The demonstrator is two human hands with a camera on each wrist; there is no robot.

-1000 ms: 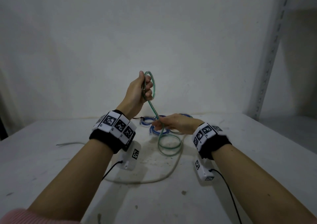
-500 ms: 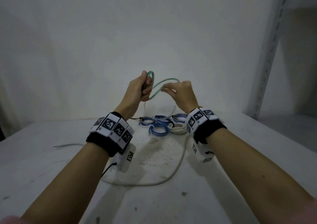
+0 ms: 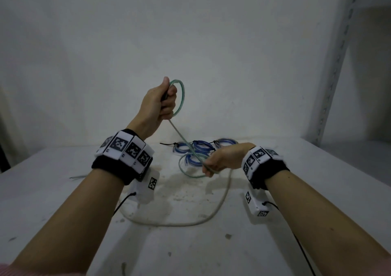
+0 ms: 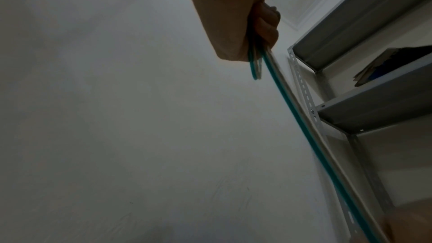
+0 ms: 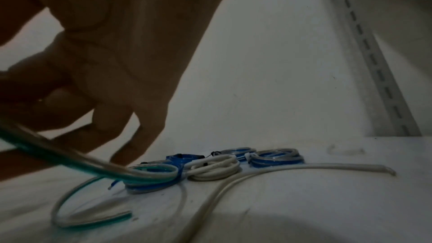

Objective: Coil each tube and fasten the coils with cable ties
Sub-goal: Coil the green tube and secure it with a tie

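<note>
The left hand [image 3: 157, 102] gripped the green tube [image 3: 179, 98] coil aloft; the right hand [image 3: 222, 159] pinched its tail near the tabletop [image 3: 63, 201].

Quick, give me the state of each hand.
Left hand: raised, gripping the coiled part of the green tube.
Right hand: low over the table, pinching the same tube's loose run.

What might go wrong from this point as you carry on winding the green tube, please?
The left hand holds the green tube's finished loops upright in one grip; if it loosens, they may spring open. The tube's free tail curls on the table against the tied blue coils, so the right hand pulling it in could snag or drag them. The loose white tube lies beneath and may tangle.
</note>
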